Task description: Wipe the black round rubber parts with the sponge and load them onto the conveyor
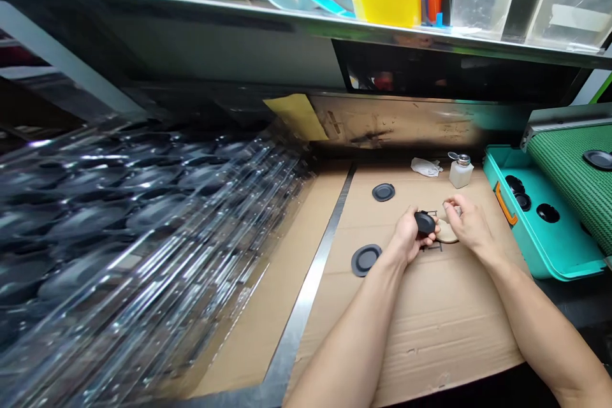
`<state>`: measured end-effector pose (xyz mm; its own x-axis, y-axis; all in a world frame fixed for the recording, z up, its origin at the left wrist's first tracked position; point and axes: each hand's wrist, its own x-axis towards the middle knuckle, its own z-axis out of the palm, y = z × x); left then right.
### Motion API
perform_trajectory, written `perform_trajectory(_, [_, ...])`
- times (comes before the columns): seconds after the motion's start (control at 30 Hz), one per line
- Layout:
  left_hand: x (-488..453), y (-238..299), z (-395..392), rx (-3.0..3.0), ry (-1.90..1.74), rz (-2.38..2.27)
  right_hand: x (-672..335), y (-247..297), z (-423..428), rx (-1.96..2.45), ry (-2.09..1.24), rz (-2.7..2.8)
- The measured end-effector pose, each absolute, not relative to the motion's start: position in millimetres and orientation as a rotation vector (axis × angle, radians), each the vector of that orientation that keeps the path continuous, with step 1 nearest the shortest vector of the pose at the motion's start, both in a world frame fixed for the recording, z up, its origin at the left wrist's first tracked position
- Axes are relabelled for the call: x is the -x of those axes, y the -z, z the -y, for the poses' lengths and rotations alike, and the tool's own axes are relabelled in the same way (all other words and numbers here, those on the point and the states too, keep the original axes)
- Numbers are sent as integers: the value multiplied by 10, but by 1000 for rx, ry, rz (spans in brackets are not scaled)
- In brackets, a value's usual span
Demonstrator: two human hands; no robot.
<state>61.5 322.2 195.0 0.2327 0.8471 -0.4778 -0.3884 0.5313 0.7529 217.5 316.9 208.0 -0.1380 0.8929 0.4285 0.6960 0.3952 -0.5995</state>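
Black disc at centre right of the frame, held up in the left hand, fingers closed narrowly around its edge. Right hand just beside it, fingers curled down over a tan oval pad; whether gripping or only touching, impossible to tell from this view. Disc and pad almost touching, between the two hands, above a cardboard sheet. On that sheet, left of the hands, a larger flat black ring-edged disc; higher up, a similar disc. Beyond the hands, near the far edge of the cardboard, a glass dispenser bottle with a metal top, and a crumpled white wipe just left of it. Along the right side, a teal tray with black discs in its recesses, then a green mesh belt. Across the left of the frame, stacked clear plastic trays holding rows of dark discs.
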Motion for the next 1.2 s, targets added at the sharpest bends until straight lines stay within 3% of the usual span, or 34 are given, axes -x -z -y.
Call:
perform_trajectory(0.43, [-586,-2021,-3213,-410,-793,-934,-2130,-2042,-3174,1493,-493,1940])
perform_trajectory(0.7, [-745,-1970,-3118,-589,-900,-1061,-2112,-2009,-3152,1441,-163,2214])
perform_trajectory(1.2, [-814,-1890,-3093,-761,-919,-1219,-2059,-2157,-3076,1554,47,2466])
